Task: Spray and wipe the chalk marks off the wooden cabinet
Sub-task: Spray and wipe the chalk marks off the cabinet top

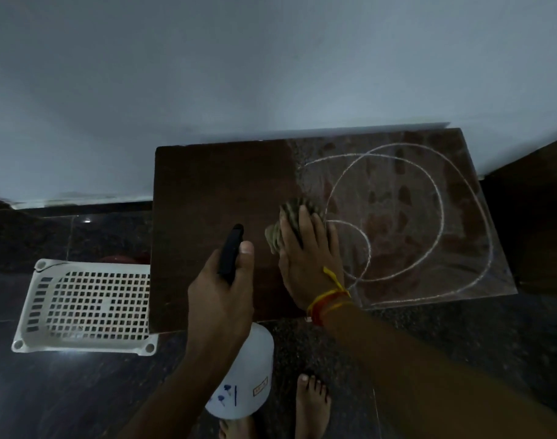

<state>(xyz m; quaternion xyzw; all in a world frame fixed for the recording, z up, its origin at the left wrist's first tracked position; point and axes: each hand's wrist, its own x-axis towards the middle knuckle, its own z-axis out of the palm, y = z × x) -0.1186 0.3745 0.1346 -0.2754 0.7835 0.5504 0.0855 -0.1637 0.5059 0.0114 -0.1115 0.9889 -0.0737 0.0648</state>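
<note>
Lowest in frame, the left hand (221,293) curls round a white spray bottle (244,372), thumb on its black head. Left of it sits a basket (33,308). At centre the right hand (309,258) presses flat-fingered on a cloth (291,213) on the cabinet (214,191); chalk marks (397,217) loop at right.

small orange label on white spray bottle (243,375), too blurred to read, blue markings beside it

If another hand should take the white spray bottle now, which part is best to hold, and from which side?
Probably the white body of the spray bottle, from the right or below. The left hand already wraps the neck and black trigger head, while the wide, round body hangs free beneath it.
</note>
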